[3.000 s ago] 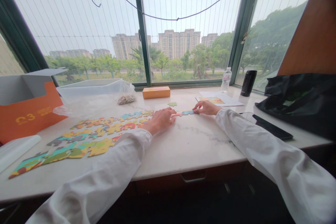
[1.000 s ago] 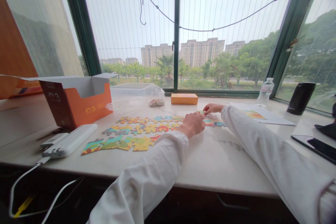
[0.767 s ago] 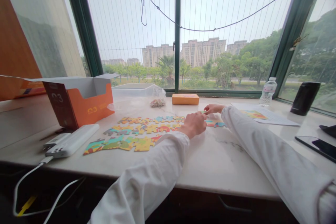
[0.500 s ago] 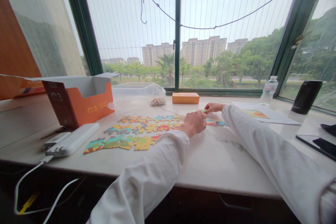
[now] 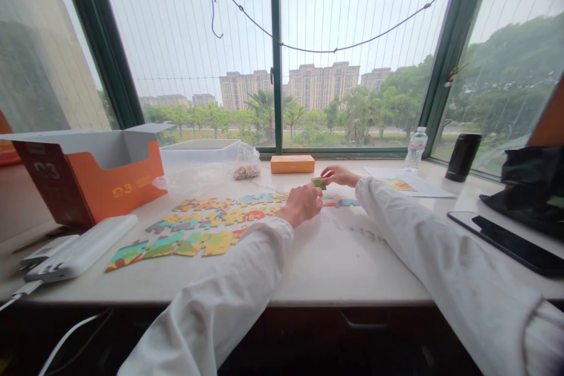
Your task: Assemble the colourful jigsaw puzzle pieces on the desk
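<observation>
A colourful jigsaw puzzle (image 5: 207,224) lies partly joined on the white marble counter (image 5: 335,258). My left hand (image 5: 302,204) rests curled at the puzzle's right end, fingers closed near a small strip of joined pieces (image 5: 341,202). My right hand (image 5: 337,175) is just behind it, pinching a small green puzzle piece (image 5: 318,183) slightly above the counter. Both arms wear white sleeves.
An open orange box (image 5: 83,179) stands at the left, a white power bank (image 5: 77,253) with cables before it. A clear plastic bin (image 5: 198,155), small orange box (image 5: 292,164), water bottle (image 5: 415,149), black cup (image 5: 462,157), printed sheet (image 5: 405,183), phone (image 5: 506,242) and black bag (image 5: 533,188) lie around.
My right hand has picked the green piece up from the counter and holds it raised. The view has swung left and then slightly back right; my left hand stays by the puzzle.
</observation>
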Demonstrator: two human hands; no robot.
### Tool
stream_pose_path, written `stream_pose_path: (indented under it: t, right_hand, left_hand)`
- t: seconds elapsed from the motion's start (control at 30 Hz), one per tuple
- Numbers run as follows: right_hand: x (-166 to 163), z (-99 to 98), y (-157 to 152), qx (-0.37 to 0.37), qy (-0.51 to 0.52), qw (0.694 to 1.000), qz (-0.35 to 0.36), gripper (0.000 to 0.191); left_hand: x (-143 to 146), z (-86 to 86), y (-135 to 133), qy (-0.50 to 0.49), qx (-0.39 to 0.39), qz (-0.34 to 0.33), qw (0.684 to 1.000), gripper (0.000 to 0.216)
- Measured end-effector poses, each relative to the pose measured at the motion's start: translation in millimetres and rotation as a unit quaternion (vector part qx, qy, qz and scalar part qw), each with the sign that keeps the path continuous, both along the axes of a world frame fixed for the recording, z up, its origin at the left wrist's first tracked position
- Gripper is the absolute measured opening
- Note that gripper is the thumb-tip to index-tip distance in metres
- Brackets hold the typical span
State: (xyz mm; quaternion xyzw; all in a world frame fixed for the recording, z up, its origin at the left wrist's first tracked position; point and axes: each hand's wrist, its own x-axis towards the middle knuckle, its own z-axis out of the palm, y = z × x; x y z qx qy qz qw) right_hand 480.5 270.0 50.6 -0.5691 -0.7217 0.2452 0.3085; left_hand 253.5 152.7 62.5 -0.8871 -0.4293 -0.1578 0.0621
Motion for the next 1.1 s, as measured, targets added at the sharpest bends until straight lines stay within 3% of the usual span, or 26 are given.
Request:
stream_pose_path:
  t: [0.13,0.23,0.4,0.5,0.73,1.1]
  right_hand:
    - [26.7,12.3,-21.9,-0.018,0.115,0.993,0.016,0.043]
    - [62.9,17.8,-43.1,-0.033,0.116,0.993,-0.005,0.047]
    - [126.8,3.2,-79.7,-0.083,0.136,0.985,-0.07,0.044]
    - [149.2,-7.6,-93.4,-0.14,0.144,0.976,-0.089,0.038]
    - [154.5,-7.0,-91.9,-0.13,0.021,0.981,-0.143,0.044]
    - [144.2,-8.3,-85.1,-0.087,-0.161,0.974,-0.134,0.048]
  left_hand:
    - [-2.4,0.5,1.7,-0.007,0.002,0.007,1.0,0.03]
    - [-4.6,1.7,3.6,-0.006,-0.001,0.016,1.0,0.031]
    - [-5.0,5.8,5.2,-0.001,0.003,0.021,1.0,0.031]
    - [-2.5,8.2,4.1,-0.005,0.013,0.011,1.0,0.03]
    - [1.7,5.6,4.2,-0.014,0.027,0.006,1.0,0.029]
    - [2.2,9.3,2.5,-0.003,0.016,0.02,1.0,0.032]
